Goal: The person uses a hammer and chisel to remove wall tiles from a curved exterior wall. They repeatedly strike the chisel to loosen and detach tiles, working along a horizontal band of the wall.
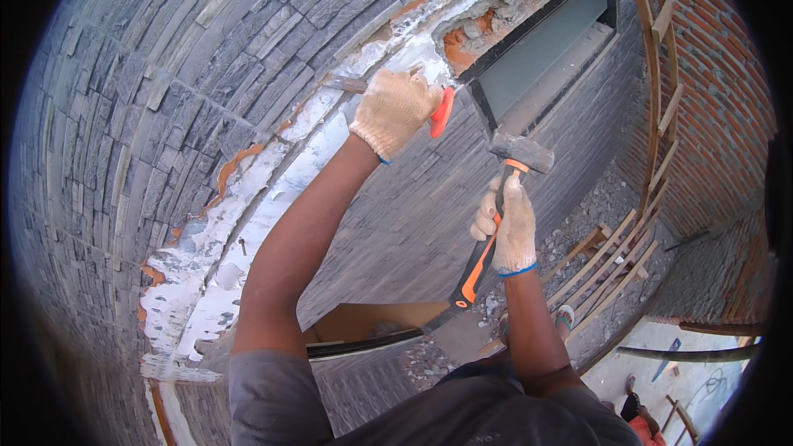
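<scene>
My left hand [395, 109], in a beige knit glove, is wrapped round a chisel [345, 84]. Its flat metal blade points left, to the edge of the grey stone cladding [239, 41] beside a bare white strip [277, 173] of wall. A red-orange hand guard [443, 113] shows at the chisel's other end. My right hand [514, 223], gloved alike, grips a club hammer [477, 268] by its black and orange handle. The hammer's grey steel head [522, 152] is up, apart from the chisel, in front of the wall below the window.
A dark-framed window [541, 58] sits at the upper right, with broken brick and mortar along its edge. A wooden ladder [661, 107] leans by a brick wall [719, 58]. Rubble [578, 231] and wooden slats [607, 268] cover ground near my feet. Another person [643, 425] is at the lower right.
</scene>
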A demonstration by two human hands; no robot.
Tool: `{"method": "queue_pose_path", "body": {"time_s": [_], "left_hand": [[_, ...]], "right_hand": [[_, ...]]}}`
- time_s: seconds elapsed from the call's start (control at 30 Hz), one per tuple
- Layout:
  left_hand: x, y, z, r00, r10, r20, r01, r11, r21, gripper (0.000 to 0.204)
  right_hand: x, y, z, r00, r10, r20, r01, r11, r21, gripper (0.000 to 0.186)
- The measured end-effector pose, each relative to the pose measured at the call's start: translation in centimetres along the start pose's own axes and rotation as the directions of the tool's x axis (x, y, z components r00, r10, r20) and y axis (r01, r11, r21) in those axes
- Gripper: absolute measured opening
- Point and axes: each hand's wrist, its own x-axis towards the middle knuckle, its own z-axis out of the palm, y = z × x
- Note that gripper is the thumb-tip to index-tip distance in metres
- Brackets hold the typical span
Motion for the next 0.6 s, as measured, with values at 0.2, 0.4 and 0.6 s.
{"method": "queue_pose_path", "body": {"time_s": [0.2, 0.4, 0.6], "left_hand": [[-0.1, -0.2, -0.9, 0.990, 0.018, -0.139, -0.029, 0.997, -0.076, 0.008], [-0.1, -0.4, -0.6, 0.993, 0.022, -0.118, -0.032, 0.996, -0.081, 0.009], [-0.2, -0.3, 0.2, 0.974, 0.028, -0.225, -0.037, 0.999, -0.036, 0.015]], "right_hand": [[0.2, -0.9, -2.5, 0.997, -0.032, -0.067, 0.041, 0.991, 0.130, 0.042], [1.9, -4.3, -6.8, 0.804, -0.349, -0.481, 0.491, 0.846, 0.207, 0.036], [2.2, -4.5, -6.3, 0.785, -0.386, -0.484, 0.542, 0.806, 0.237, 0.034]]}}
